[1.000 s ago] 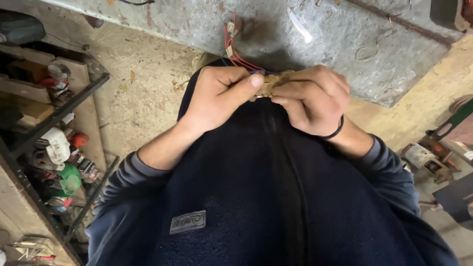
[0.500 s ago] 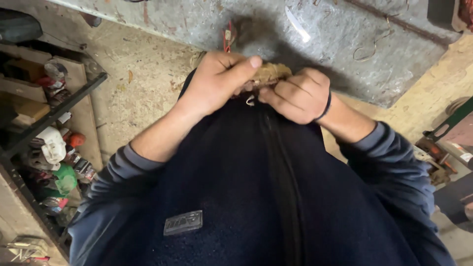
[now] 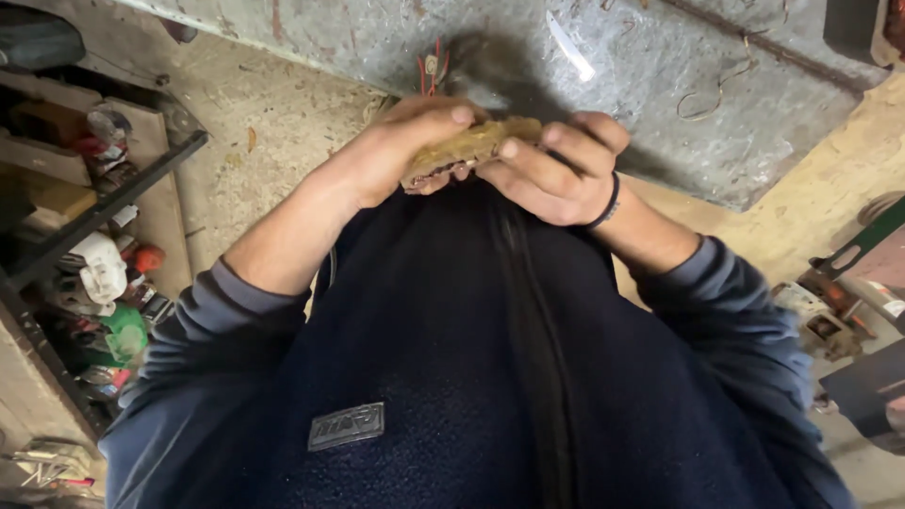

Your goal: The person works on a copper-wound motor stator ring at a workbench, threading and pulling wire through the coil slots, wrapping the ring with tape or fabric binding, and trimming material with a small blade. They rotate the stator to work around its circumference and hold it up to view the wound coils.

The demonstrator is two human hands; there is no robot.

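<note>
Both my hands hold a small flat tan-brown piece [image 3: 467, 146] in front of my chest, above my dark blue fleece jacket [image 3: 452, 377]. My left hand [image 3: 401, 151] grips its left end with the thumb on top. My right hand [image 3: 556, 170], with a black band at the wrist, pinches its right end with the fingers curled over it. Red wires [image 3: 431, 71] stick up just behind the piece, partly hidden by my hands.
A grey metal sheet [image 3: 660, 85] with scratches and bits of wire lies beyond my hands on a dusty floor [image 3: 255, 141]. A dark shelf rack [image 3: 85, 226] with cans and clutter stands at the left. Tools and machine parts [image 3: 839, 302] sit at the right.
My hands have stayed together on the piece and shifted slightly; the piece is now turned flatter and more of it shows between my fingers.
</note>
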